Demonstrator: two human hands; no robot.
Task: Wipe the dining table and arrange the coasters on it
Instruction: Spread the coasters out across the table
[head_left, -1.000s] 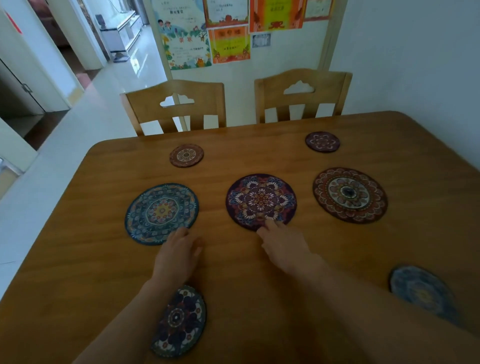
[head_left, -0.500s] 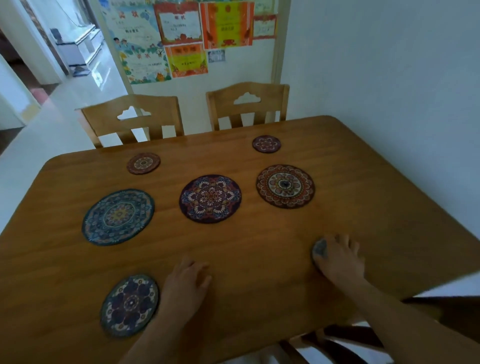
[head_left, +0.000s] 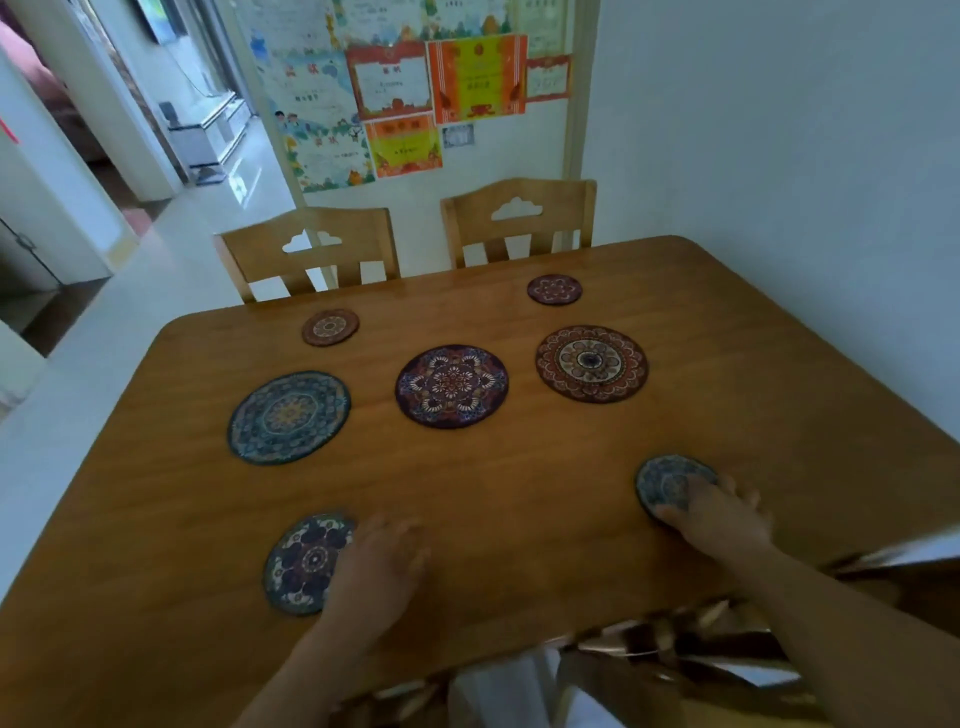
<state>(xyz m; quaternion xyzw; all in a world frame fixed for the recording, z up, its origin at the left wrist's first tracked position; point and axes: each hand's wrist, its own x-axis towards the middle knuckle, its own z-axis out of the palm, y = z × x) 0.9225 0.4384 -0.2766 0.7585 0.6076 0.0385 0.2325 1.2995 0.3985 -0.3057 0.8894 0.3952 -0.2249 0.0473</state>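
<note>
Seven coasters are laid out on the bench (head_left: 545, 483). The right hand (head_left: 719, 519) is pressed flat, fingers extended, on the small blue coaster (head_left: 667, 483) near the front right edge. The left hand (head_left: 376, 566) is rested open on the wood, just beside the dark floral coaster (head_left: 304, 564). If the blue coaster is slid too far toward the near edge, it could be pushed off; uneven finger pressure could skew its position against the row beyond.

table (head_left: 545, 483): wooden | coasters (head_left: 451, 385): seven round patterned, lying flat, spread apart
</note>
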